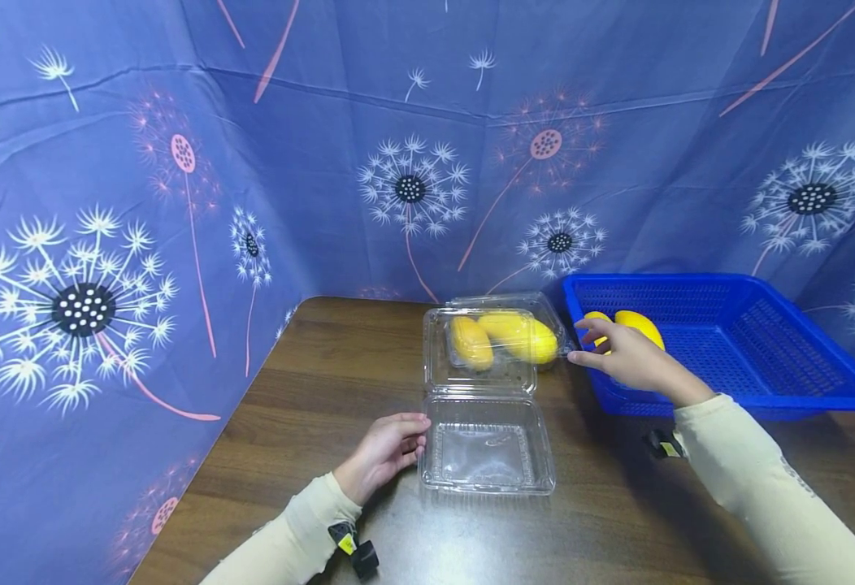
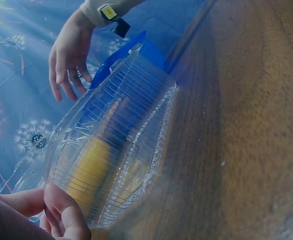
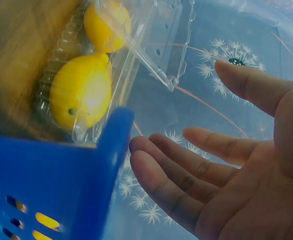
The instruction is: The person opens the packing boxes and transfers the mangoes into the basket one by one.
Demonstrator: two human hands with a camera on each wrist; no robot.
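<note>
My left hand (image 1: 387,455) pinches the left rim of a clear plastic clamshell box (image 1: 486,455) between thumb and fingers. In the left wrist view the thumb and fingertips hold the box's edge. The box's hinged lid (image 1: 438,378) is raised at the back. Behind it, another clear box (image 1: 552,313) contains yellow mangoes (image 3: 81,92), seen partly through the lid. My right hand (image 1: 632,357) is over the left side of a blue plastic basket (image 1: 764,398), its fingers spread and holding nothing. Yellow mangoes (image 1: 640,325) lie in the basket beneath that hand, partly hidden.
A brown wooden table (image 1: 303,382) bears the boxes and basket. Blue dandelion-print cloth (image 1: 310,162) hangs along the back and left sides. The basket's left rim stands close to the rear box.
</note>
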